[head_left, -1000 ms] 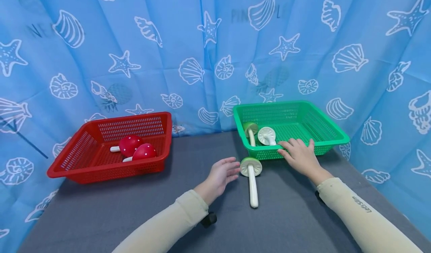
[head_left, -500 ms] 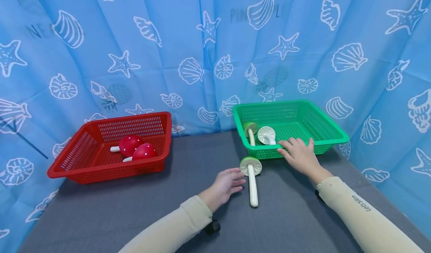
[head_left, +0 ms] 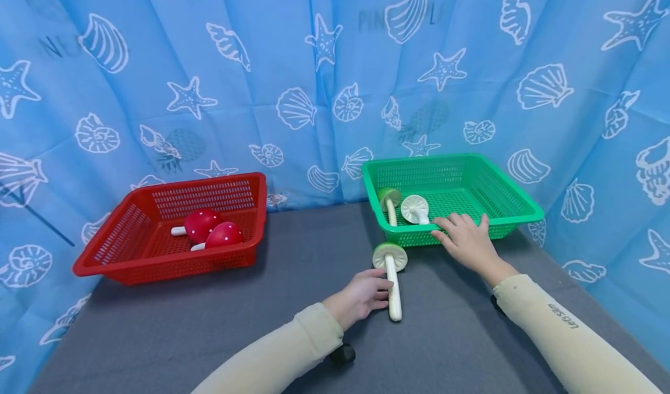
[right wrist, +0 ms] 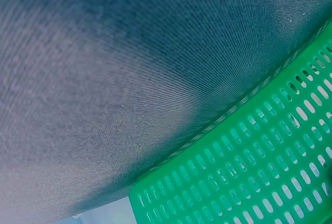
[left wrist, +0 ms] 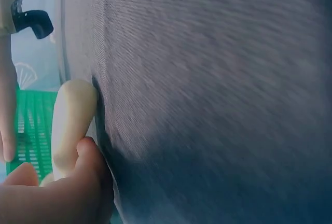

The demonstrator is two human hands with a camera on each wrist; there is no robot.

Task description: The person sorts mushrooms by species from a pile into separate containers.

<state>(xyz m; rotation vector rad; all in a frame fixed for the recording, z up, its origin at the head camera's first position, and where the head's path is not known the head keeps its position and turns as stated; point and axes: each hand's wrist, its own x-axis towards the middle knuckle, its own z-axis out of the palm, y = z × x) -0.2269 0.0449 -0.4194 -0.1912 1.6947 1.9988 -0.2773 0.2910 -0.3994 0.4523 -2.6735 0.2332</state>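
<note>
A toy mushroom with a green cap (head_left: 389, 258) and a long white stem lies on the grey cloth before the green basket (head_left: 515, 222). My left hand (head_left: 363, 296) is at the stem's left side, fingertips reaching its edge. In the left wrist view the stem (left wrist: 72, 115) stands close beside a finger and the thumb; no firm grip shows. My right hand (head_left: 467, 244) holds the basket's front rim, fingers over it and thumb outside. Inside lie a green-capped mushroom (head_left: 389, 199) and a white mushroom (head_left: 415, 209). The right wrist view shows only the basket wall (right wrist: 249, 156) and cloth.
A red basket (head_left: 173, 264) stands at the left with two red, white-dotted mushrooms (head_left: 224, 235) in it. Behind the table hangs a blue curtain (head_left: 293, 45) printed with shells and starfish. Grey cloth (head_left: 209, 330) covers the tabletop.
My left hand has moved right and toward the near side, from beside the mushroom's cap to its stem. The right hand has stayed on the green basket's rim.
</note>
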